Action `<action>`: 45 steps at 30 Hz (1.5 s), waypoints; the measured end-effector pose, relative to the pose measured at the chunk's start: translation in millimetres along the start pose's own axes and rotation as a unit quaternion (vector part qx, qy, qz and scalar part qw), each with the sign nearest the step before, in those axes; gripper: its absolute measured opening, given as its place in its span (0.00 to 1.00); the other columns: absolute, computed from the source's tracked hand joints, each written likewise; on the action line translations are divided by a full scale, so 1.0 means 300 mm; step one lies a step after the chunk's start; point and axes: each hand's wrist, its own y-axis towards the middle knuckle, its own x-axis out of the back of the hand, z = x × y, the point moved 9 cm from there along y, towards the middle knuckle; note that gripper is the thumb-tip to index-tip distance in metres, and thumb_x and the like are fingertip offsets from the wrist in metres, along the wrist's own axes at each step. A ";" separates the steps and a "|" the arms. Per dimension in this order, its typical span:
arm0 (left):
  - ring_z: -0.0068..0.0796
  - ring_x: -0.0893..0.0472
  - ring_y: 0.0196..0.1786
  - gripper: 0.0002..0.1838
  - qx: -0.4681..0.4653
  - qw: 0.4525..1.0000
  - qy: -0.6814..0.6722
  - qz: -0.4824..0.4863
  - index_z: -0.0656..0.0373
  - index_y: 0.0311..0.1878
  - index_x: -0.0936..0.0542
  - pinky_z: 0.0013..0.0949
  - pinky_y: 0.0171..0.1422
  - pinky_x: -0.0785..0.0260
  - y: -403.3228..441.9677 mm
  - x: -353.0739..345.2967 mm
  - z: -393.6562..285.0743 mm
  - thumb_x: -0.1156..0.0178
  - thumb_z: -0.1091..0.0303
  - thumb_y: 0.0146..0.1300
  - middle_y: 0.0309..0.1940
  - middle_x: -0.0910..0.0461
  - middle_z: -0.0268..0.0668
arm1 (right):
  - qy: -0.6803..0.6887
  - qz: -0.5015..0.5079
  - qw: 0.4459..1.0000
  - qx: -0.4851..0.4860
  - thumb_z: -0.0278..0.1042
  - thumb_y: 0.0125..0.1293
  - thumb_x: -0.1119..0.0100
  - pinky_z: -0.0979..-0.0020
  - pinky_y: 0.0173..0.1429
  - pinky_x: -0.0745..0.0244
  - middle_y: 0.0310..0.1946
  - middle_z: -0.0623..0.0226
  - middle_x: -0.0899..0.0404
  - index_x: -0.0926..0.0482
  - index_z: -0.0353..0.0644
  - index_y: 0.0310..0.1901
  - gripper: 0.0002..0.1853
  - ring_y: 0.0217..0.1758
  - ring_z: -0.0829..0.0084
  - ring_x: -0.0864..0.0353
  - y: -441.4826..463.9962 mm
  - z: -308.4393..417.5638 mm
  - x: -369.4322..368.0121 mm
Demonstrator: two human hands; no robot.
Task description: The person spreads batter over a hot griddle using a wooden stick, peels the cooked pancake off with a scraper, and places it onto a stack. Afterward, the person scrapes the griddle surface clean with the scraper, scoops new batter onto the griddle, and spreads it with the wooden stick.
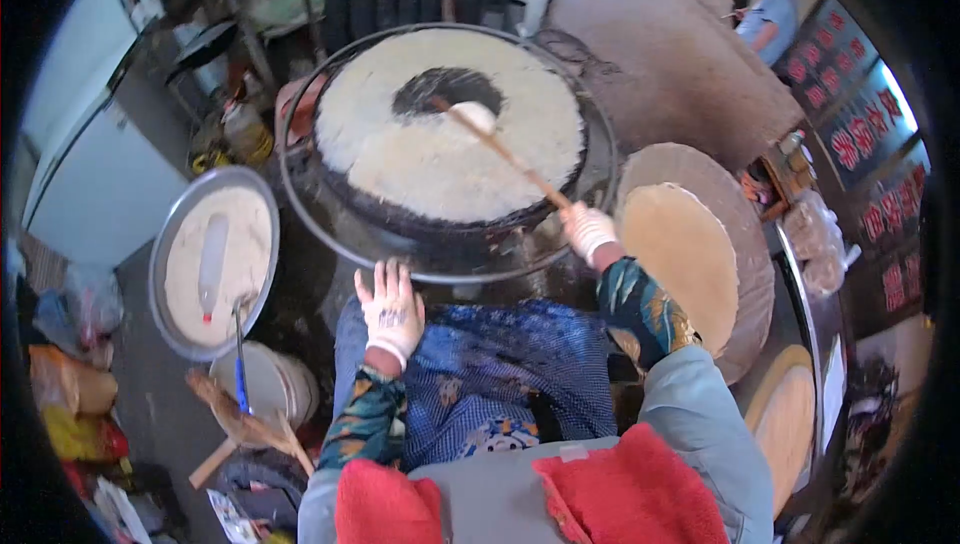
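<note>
My right hand, in a white glove, is closed round the lower end of a long wooden stick. The stick reaches over a big round griddle, its far end at the dark bare middle beside a small white lump. A pale ring of batter covers the rest of the griddle. My left hand, also in a white glove, lies with fingers spread near the front of the metal rim and holds nothing.
On the left stand a metal basin of batter with a bottle in it and a white bucket. At the right lies a round flatbread on a round board. A person stands at the back right.
</note>
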 end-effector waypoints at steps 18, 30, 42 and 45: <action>0.42 0.37 0.73 0.28 0.138 0.989 0.028 0.043 0.59 0.62 0.28 0.62 0.77 0.68 0.113 -0.025 0.368 0.44 0.67 0.55 0.68 0.32 0.41 | -0.065 0.003 0.997 0.041 0.52 0.73 0.59 0.48 0.48 0.23 0.34 0.45 0.17 0.25 0.41 0.40 0.21 0.40 0.43 0.18 -0.038 0.003 0.018; 0.43 0.30 0.60 0.19 0.029 0.997 -0.061 0.041 0.56 0.46 0.24 0.63 0.69 0.52 0.208 0.143 0.053 0.40 0.61 0.50 0.47 0.25 0.40 | -0.004 -0.002 1.000 -0.005 0.52 0.72 0.59 0.50 0.46 0.23 0.34 0.47 0.17 0.24 0.40 0.44 0.22 0.39 0.49 0.16 -0.005 -0.114 -0.005; 0.53 0.41 0.73 0.34 -0.050 0.998 -0.015 0.036 0.68 0.64 0.33 0.68 0.75 0.66 -0.039 -0.032 -0.105 0.44 0.57 0.57 0.68 0.36 0.53 | -0.006 -0.013 1.000 0.015 0.52 0.72 0.56 0.49 0.46 0.23 0.34 0.46 0.17 0.23 0.41 0.43 0.21 0.40 0.48 0.16 -0.012 -0.018 0.065; 0.52 0.40 0.72 0.33 -0.024 0.999 -0.012 0.037 0.67 0.64 0.32 0.68 0.76 0.67 -0.024 -0.027 -0.041 0.45 0.58 0.57 0.67 0.35 0.51 | -0.004 -0.034 0.998 0.060 0.51 0.72 0.56 0.49 0.46 0.24 0.33 0.48 0.17 0.23 0.41 0.41 0.20 0.39 0.48 0.16 -0.038 0.006 0.056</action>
